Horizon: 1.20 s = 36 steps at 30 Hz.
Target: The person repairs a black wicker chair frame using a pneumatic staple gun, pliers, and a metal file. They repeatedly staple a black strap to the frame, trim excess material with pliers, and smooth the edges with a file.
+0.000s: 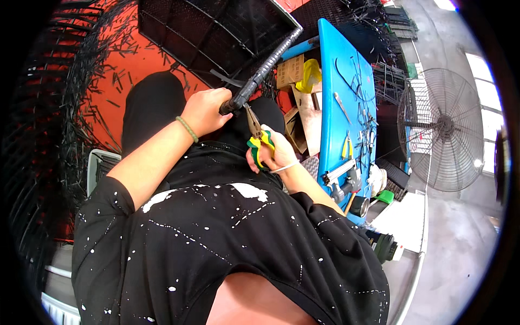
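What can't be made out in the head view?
Head view:
Black woven frame: cut off by the picture's upper edge.
Pliers: handles partly hidden by the right hand.
Black scraps on the red floor: too small to count.

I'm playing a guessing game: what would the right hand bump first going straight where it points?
Probably the black bar, with the pliers in the right hand leading; they may even be touching, as depth is unclear.

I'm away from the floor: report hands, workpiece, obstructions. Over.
Left hand gripping ribbed black rim of large black panel. Right hand holding yellow-and-green-handled long-nose pliers, tip close to rim. Nothing visibly between pliers and rim.
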### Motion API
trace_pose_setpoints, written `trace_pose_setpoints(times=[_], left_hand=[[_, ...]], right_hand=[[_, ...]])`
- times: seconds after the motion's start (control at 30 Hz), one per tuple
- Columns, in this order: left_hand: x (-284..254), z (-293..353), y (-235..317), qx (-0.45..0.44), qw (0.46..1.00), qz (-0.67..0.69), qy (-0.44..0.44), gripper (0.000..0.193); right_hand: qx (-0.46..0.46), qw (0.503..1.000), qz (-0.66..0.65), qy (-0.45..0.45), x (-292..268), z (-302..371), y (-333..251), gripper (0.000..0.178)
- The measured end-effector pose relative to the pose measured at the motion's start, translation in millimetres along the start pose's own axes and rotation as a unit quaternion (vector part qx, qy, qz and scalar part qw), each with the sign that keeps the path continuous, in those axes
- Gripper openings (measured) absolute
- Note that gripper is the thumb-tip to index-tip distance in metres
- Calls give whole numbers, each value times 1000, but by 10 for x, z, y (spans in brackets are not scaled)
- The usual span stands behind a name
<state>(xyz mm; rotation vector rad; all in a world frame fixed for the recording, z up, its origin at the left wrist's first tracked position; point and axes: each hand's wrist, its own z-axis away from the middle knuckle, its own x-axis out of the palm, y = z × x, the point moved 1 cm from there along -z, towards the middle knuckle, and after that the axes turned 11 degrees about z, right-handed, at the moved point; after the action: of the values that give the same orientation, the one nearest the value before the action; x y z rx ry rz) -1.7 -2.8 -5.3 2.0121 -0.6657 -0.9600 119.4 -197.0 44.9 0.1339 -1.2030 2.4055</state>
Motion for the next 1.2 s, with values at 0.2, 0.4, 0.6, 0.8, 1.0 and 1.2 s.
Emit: trace_pose_setpoints(times=[0.2,0.4,0.6,0.8,1.0,1.2], left_hand=[[58,4,56,20,1000,12,7,31],[-21,12,-13,19,998,1,56,18],[-18,34,-25,15,998,8,61,17],[-15,27,2,10,998,10,61,18],[-30,24,-3,-2,998,8,64,18],[-57,12,30,-23,999,-4,26,28]], right_hand=[[-26,931,306,199,42,500,-752,50],[-171,667,552,470,-668,1469,-1629,32],[-224,663,639,319,91,1378,-1287,52],[-332,431,816,194,601,1042,-1411,58],[-276,426,849,147,911,847,-1775,55],[117,920,363,-90,272,668,-1250,57]])
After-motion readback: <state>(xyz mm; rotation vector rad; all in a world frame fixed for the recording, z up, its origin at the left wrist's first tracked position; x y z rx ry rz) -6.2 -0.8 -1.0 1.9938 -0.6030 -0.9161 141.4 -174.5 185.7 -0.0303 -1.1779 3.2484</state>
